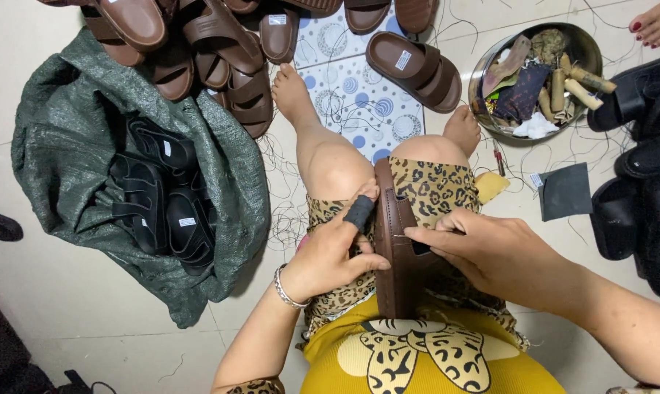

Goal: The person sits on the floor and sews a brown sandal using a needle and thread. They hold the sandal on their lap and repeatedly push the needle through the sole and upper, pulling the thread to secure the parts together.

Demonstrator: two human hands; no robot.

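We clamp both hands, left (328, 255) and right (483, 252), on the stiff, light brown rubber sandal (403, 248) (sole edge gripped), spares at eleven o'clock.

Yellow top, leopard-print shorts, silver bracelet (288, 290), black finger guard (359, 212).

R hand (490, 252) hides brown sandal (399, 241) strap side

The brown sandal (397, 241) I hold looks like smooth, matt leather. Beside me lie a coarse woven green sack (60, 146) and a shiny metal bowl (483, 73).
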